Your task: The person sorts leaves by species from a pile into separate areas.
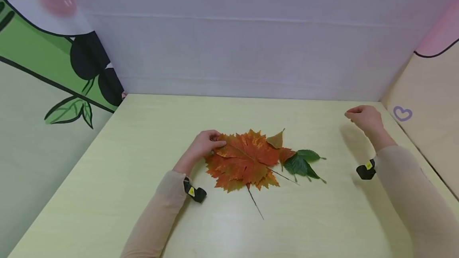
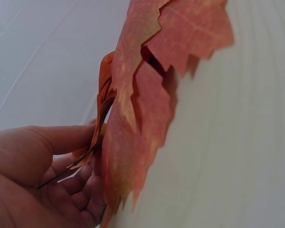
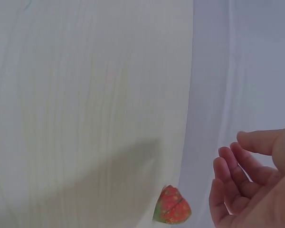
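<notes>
My left hand (image 1: pixel 206 142) pinches the upper left edge of a pile of orange and red maple leaves (image 1: pixel 247 158) on the table. In the left wrist view, the thumb and fingers hold an orange leaf with a dark stem (image 2: pixel 102 99); broad reddish leaves (image 2: pixel 137 137) stand beside it. Over the table's right side, my right hand (image 1: pixel 367 120) is raised, its fingers loosely bent and holding nothing; the right wrist view shows a gap between thumb and fingertips. A small red-and-green leaf-like piece (image 3: pixel 172 206) appears near that hand; whether it touches the table I cannot tell.
Right of the pile lie green leaves (image 1: pixel 301 164), a small red-brown leaf (image 1: pixel 286 155) and a brownish-green leaf (image 1: pixel 275 140). Thin stems stick out toward the front. A pale wall (image 1: pixel 229 59) rises behind the table (image 1: pixel 143 210), with side panels left and right.
</notes>
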`<state>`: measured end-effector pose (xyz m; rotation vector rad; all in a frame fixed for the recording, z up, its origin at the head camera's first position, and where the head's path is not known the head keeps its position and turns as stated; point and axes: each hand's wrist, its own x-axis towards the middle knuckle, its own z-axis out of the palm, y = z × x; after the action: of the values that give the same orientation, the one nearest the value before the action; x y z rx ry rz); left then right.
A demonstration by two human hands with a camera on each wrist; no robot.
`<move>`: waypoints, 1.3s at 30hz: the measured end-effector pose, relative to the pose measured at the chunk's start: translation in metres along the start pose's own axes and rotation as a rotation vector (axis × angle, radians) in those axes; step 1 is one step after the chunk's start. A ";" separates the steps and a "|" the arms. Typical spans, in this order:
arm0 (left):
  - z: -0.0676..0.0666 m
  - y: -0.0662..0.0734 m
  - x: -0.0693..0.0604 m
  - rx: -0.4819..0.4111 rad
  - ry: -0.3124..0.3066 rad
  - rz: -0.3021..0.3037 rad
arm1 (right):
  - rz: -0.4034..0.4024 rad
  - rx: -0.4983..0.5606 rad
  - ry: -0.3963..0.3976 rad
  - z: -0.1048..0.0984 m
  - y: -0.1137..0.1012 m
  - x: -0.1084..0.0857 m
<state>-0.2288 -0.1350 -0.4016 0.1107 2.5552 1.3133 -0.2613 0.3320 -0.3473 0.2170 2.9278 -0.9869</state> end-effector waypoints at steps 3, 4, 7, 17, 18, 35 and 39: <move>0.002 -0.004 0.000 0.003 -0.008 -0.010 | -0.037 -0.041 -0.032 0.010 -0.010 -0.004; 0.003 -0.005 -0.001 0.003 -0.010 -0.012 | -0.048 -0.048 -0.045 0.014 -0.013 -0.006; 0.004 -0.005 -0.002 -0.001 -0.016 -0.018 | -0.078 -0.072 -0.079 0.024 -0.025 -0.012; 0.003 -0.002 -0.003 0.020 -0.004 -0.019 | -0.205 -0.088 -0.083 0.061 -0.065 -0.028; 0.003 -0.001 -0.004 0.019 -0.004 -0.022 | -0.219 -0.093 -0.087 0.064 -0.069 -0.029; 0.000 0.003 -0.004 0.020 -0.017 -0.012 | -0.327 -0.206 -0.258 0.107 -0.123 -0.046; -0.001 0.002 -0.001 0.027 -0.020 0.000 | -0.295 -0.249 -0.290 0.113 -0.135 -0.047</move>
<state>-0.2279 -0.1345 -0.3989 0.1281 2.5568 1.2717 -0.2346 0.1519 -0.3526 -0.3463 2.8185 -0.6020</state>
